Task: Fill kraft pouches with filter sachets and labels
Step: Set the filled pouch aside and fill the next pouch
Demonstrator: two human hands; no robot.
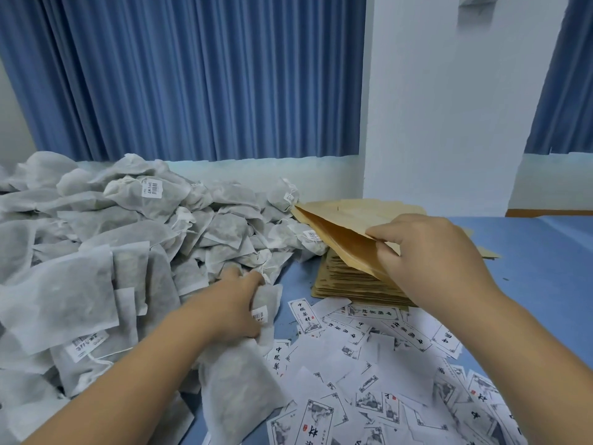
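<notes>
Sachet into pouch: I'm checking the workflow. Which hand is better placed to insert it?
Left. The left hand grips a sachet beside the pile, while the right hand is busy pinching the pouch open above the stack.

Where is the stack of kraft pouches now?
Head view: the stack of kraft pouches lies right of centre on the blue table, right of the sachet pile, behind the labels, under the right hand.

One wide-angle camera, worn on the person's head, looks forward and down across the blue table [545, 252] from close range, with the left hand [236, 303] and right hand [430, 252] near and the blue curtain [192, 75] and white wall [433, 107] far behind.
</notes>
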